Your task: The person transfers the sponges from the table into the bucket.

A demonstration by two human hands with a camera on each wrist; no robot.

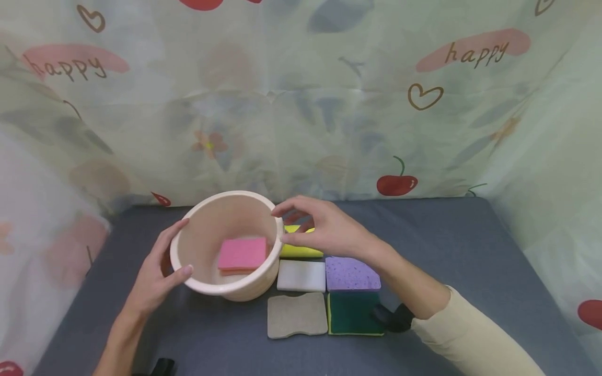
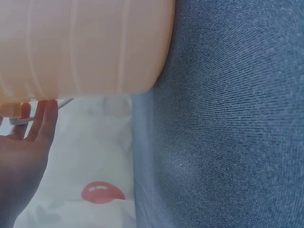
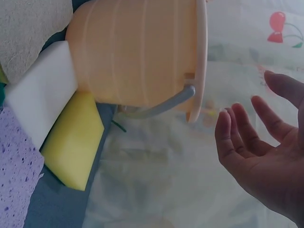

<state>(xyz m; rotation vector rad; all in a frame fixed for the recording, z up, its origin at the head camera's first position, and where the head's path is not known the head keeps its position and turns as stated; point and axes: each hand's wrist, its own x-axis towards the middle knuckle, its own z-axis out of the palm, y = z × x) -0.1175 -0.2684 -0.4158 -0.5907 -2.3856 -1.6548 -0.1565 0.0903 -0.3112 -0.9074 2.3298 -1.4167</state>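
Observation:
A pale peach bucket (image 1: 251, 288) stands left of centre, its mouth tipped toward the head camera. My left hand (image 1: 155, 274) holds its left side, thumb over the front rim and fingers around the outside. Inside lies a pink sponge (image 1: 242, 253), with an orange edge showing under it. At the right rim hovers my right hand (image 1: 324, 224), fingers loosely bent with nothing between them; the right wrist view has it apart from the bucket. Beneath that hand is a yellow sponge (image 1: 301, 250), partly hidden. A grey bucket handle (image 3: 166, 103) hangs along the outside wall.
Right of the bucket, a white sponge (image 1: 301, 275) and a purple speckled sponge (image 1: 352, 273) lie side by side. In front of them are a grey notched sponge (image 1: 297, 315) and a dark green scouring sponge (image 1: 354, 313). Dark cloth (image 1: 461, 292) covers the table; a printed curtain (image 1: 301, 141) hangs behind.

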